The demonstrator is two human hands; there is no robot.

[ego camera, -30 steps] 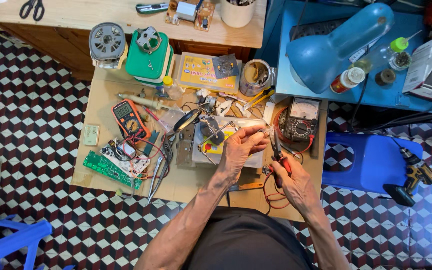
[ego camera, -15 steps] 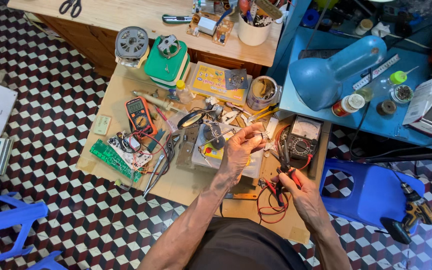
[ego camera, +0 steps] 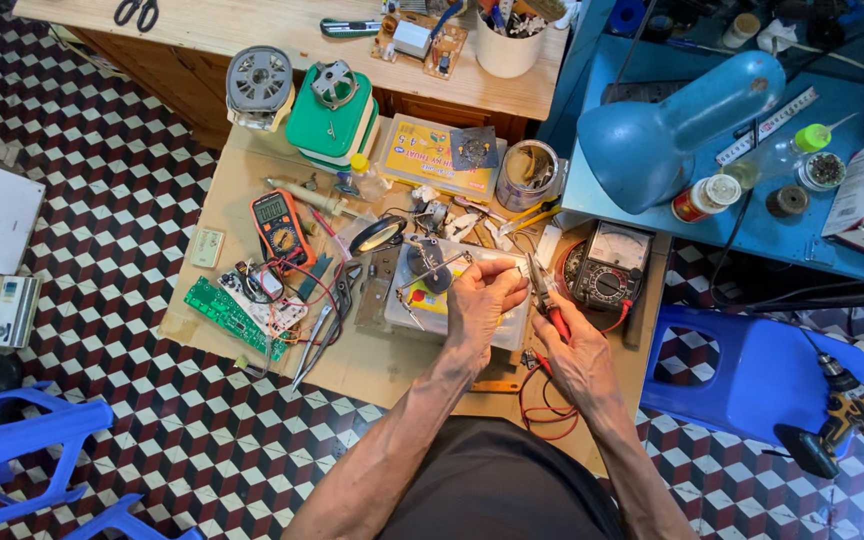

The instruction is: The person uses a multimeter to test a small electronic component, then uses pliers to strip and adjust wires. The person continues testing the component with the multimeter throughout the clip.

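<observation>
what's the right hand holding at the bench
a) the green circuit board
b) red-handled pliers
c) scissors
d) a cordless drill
b, the right hand grips red-handled pliers with the tips pointing up beside the left hand; the green circuit board lies untouched on the left of the bench.

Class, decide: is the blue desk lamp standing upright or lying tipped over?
Tipped over: the blue desk lamp lies lengthwise across the blue table.
</observation>
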